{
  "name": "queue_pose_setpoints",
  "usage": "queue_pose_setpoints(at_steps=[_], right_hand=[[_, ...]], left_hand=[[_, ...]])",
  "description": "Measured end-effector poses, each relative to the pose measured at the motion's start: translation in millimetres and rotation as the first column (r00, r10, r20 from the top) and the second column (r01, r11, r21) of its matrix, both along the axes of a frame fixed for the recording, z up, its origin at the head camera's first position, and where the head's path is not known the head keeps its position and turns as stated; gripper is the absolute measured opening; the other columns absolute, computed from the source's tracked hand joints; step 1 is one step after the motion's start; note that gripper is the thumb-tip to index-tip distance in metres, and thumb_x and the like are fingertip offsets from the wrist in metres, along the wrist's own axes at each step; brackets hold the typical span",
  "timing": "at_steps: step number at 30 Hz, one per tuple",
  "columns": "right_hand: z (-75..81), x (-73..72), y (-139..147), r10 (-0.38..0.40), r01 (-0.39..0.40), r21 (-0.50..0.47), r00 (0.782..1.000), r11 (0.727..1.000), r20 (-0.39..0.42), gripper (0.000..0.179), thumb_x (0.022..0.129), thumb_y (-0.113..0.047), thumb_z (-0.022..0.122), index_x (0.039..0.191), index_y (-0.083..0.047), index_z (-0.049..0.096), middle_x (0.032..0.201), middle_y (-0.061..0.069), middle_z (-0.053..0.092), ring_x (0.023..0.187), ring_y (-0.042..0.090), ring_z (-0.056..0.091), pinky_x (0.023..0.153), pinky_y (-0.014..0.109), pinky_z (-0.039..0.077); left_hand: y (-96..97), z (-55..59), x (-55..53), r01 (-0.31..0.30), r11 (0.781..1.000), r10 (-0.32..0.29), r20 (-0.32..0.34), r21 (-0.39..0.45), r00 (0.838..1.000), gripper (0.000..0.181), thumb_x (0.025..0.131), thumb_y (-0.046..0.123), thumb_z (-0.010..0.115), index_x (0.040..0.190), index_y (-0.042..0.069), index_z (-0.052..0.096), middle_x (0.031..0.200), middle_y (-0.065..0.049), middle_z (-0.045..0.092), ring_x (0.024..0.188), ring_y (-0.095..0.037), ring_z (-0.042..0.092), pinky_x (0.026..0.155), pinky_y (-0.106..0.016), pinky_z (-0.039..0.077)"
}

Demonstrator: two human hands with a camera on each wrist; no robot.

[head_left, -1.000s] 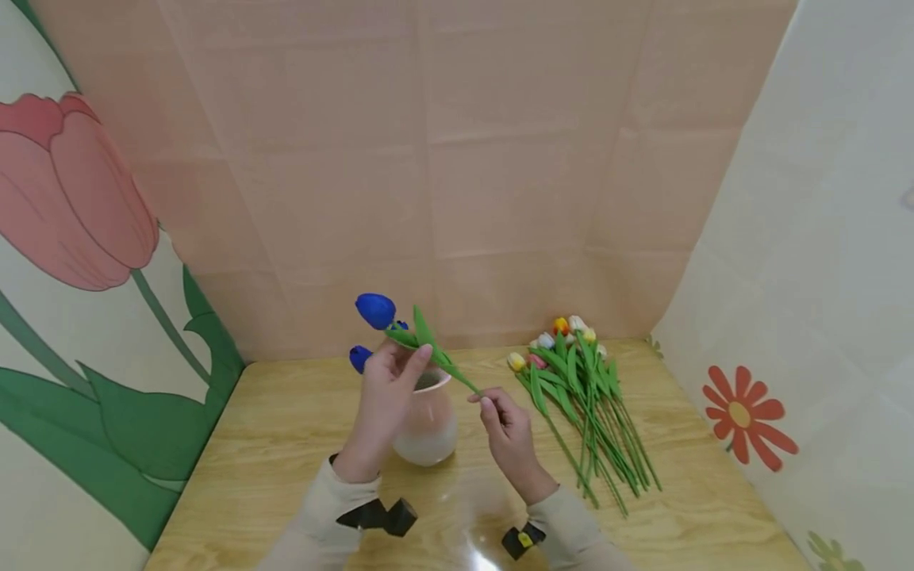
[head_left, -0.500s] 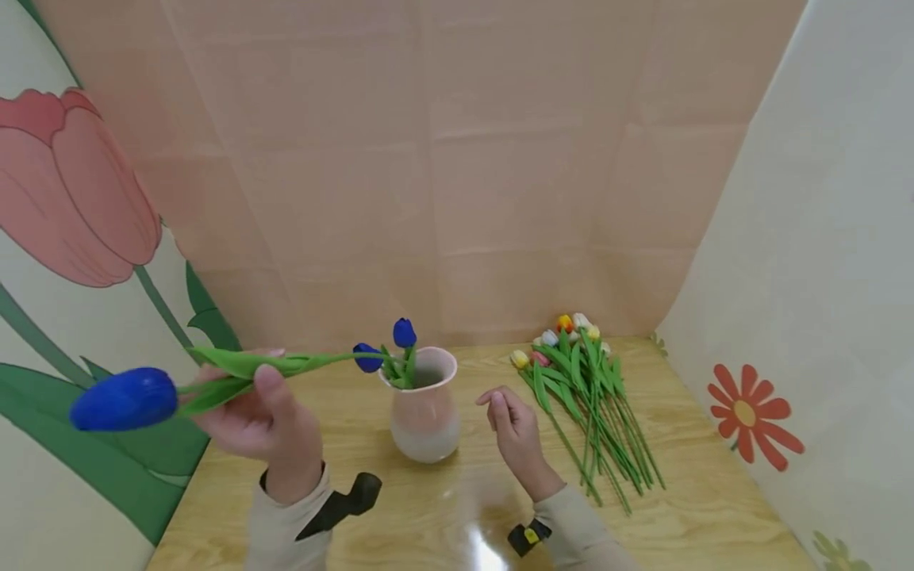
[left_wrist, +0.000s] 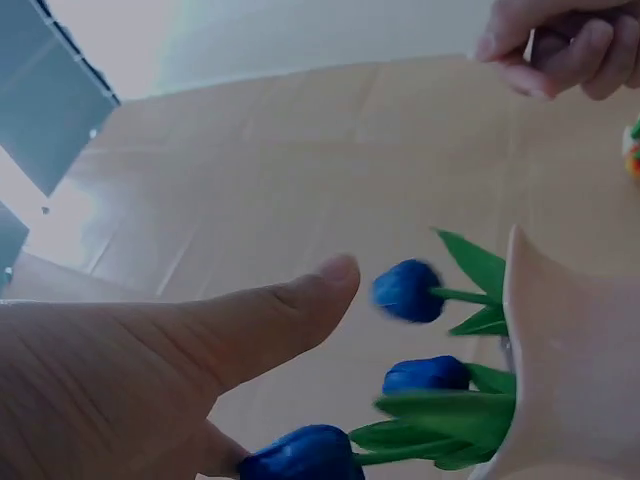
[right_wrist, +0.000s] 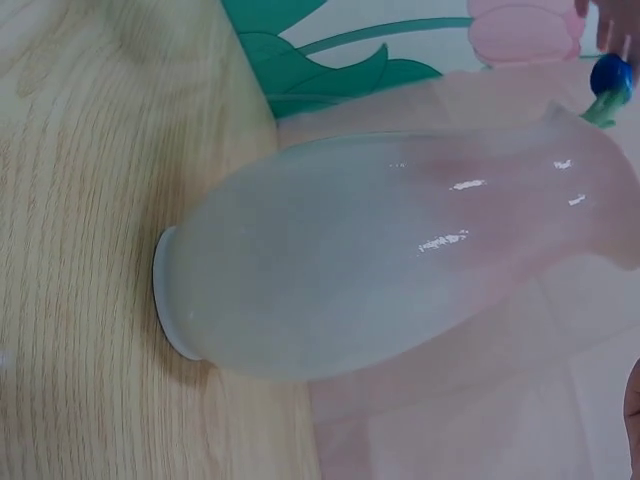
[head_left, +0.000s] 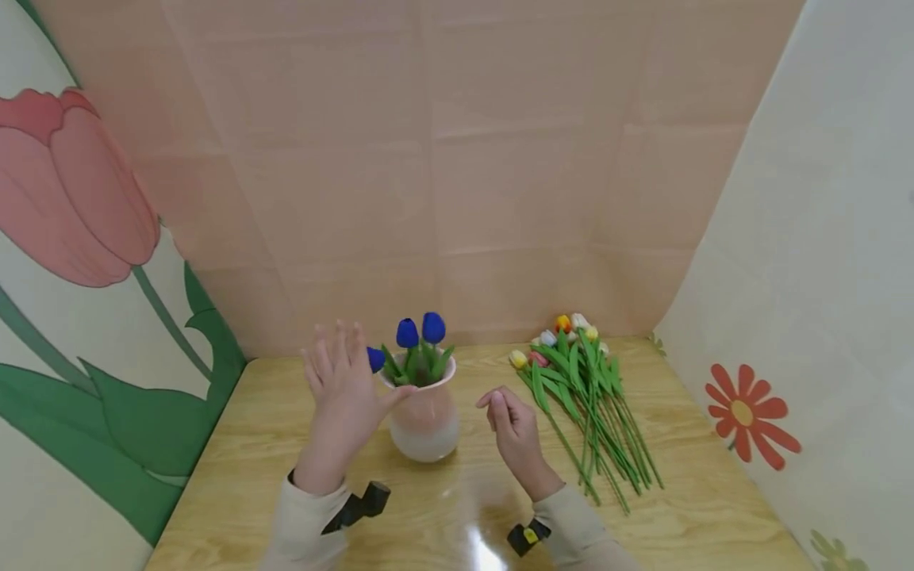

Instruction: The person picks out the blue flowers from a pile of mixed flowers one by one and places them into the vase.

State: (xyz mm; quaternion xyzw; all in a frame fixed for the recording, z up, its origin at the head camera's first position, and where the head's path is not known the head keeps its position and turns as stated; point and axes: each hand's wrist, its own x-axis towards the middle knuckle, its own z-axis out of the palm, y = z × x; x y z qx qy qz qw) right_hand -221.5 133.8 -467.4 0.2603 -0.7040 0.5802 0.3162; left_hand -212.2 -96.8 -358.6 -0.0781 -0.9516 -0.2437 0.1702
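Note:
Three blue tulips stand in a pink-and-white vase (head_left: 425, 434): one tulip (head_left: 433, 327) at the right, another tulip (head_left: 407, 333) beside it, and a third tulip (head_left: 375, 359) leaning left, partly behind my left hand (head_left: 344, 400). That hand is raised at the vase's left with its fingers spread, holding nothing; its thumb (left_wrist: 300, 305) lies near the blooms in the left wrist view. My right hand (head_left: 516, 436) hovers right of the vase, fingers loosely curled and holding nothing. The vase's side (right_wrist: 350, 250) fills the right wrist view. The lower stems are hidden inside it.
A pile of tulips (head_left: 589, 396) in yellow, white, orange and pink lies at the right of the wooden table (head_left: 286, 444), stems toward the front. A pinkish-brown backdrop (head_left: 428, 198) hangs behind, with printed panels on both sides.
The left hand swung left with a blue tulip, then came back; that tulip now stands in the vase and the hand has let go. The right hand released the stem and stayed near its place.

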Motion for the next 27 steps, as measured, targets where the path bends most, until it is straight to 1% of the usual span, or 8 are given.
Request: queue_pose_setpoints(at_steps=[3,9,13,15,18,21,23,27], right_hand=[[-0.5,0.0,1.0,-0.004,0.004,-0.001,1.000,1.000,-0.004,0.027,0.095,0.016,0.039,0.082,0.004,0.060,0.053,0.010,0.042,0.048,0.015,0.040,0.046,0.021,0.035],[-1.3,-0.5,2.3,0.002,-0.002,-0.003,1.000,1.000,-0.007,0.028,0.094,0.017,0.039,0.081,0.004,0.060,0.052,0.012,0.042,0.048,0.010,0.039,0.046,0.021,0.035],[-1.9,0.1,2.5,0.004,-0.004,-0.002,1.000,1.000,0.000,0.028,0.094,0.017,0.039,0.080,0.004,0.060,0.052,0.012,0.042,0.049,0.008,0.039,0.045,0.021,0.035],[-2.5,0.2,2.9,0.004,-0.004,-0.003,1.000,1.000,0.002,0.028,0.094,0.017,0.039,0.080,0.004,0.060,0.052,0.011,0.042,0.049,0.008,0.039,0.045,0.021,0.035],[-2.9,0.3,3.3,0.003,-0.003,-0.005,1.000,1.000,0.003,0.028,0.094,0.017,0.039,0.080,0.004,0.060,0.052,0.010,0.041,0.048,0.009,0.039,0.045,0.021,0.035],[-3.2,0.4,3.5,0.006,-0.006,-0.005,1.000,1.000,-0.002,0.028,0.094,0.017,0.039,0.080,0.004,0.059,0.052,0.010,0.041,0.048,0.010,0.039,0.045,0.021,0.035],[-3.7,0.6,3.6,0.006,-0.006,-0.006,1.000,1.000,-0.003,0.028,0.094,0.017,0.039,0.080,0.004,0.059,0.052,0.010,0.041,0.047,0.010,0.039,0.045,0.021,0.035],[-4.1,1.1,3.9,0.009,-0.009,-0.009,1.000,1.000,0.000,0.028,0.094,0.018,0.039,0.080,0.005,0.059,0.052,0.009,0.041,0.047,0.011,0.039,0.044,0.021,0.035]], left_hand=[[-12.9,1.7,3.2,-0.002,1.000,0.004,0.080,-0.016,0.997,0.126,0.074,0.058,0.075,0.154,0.008,-0.008,0.160,-0.017,-0.017,0.143,-0.040,-0.023,0.109,-0.066,-0.012],[-37.7,-2.4,-2.4,0.032,0.995,-0.042,0.105,0.090,0.994,0.135,0.069,0.056,0.080,0.153,0.014,-0.018,0.161,-0.016,-0.014,0.146,-0.043,-0.012,0.111,-0.066,-0.007],[-49.3,-25.1,-18.6,0.062,0.988,-0.088,0.191,0.139,0.978,0.141,0.066,0.052,0.084,0.151,0.016,-0.021,0.161,-0.019,-0.006,0.146,-0.045,0.001,0.112,-0.065,0.003],[-52.7,-44.3,-30.5,0.127,0.974,-0.167,0.214,0.187,0.962,0.137,0.064,0.045,0.088,0.155,0.014,-0.010,0.161,-0.020,0.006,0.145,-0.045,0.011,0.113,-0.063,0.010],[-54.3,-77.7,-46.8,0.198,0.927,-0.299,0.307,0.319,0.904,0.130,0.065,0.036,0.090,0.155,0.009,0.000,0.160,-0.021,0.014,0.145,-0.042,0.016,0.114,-0.060,0.017],[-53.2,-107.4,-58.4,0.185,0.871,-0.398,0.434,0.455,0.808,0.122,0.068,0.029,0.089,0.155,0.007,0.006,0.157,-0.025,0.018,0.144,-0.044,0.016,0.112,-0.061,0.020],[-51.0,-124.0,-63.9,0.161,0.857,-0.424,0.495,0.489,0.759,0.122,0.069,0.028,0.088,0.155,0.007,0.004,0.156,-0.028,0.019,0.143,-0.046,0.018,0.110,-0.063,0.023],[-45.7,-149.4,-71.8,0.180,0.839,-0.471,0.522,0.513,0.711,0.113,0.070,0.024,0.086,0.155,0.007,0.012,0.153,-0.026,0.030,0.140,-0.045,0.027,0.109,-0.062,0.026]])
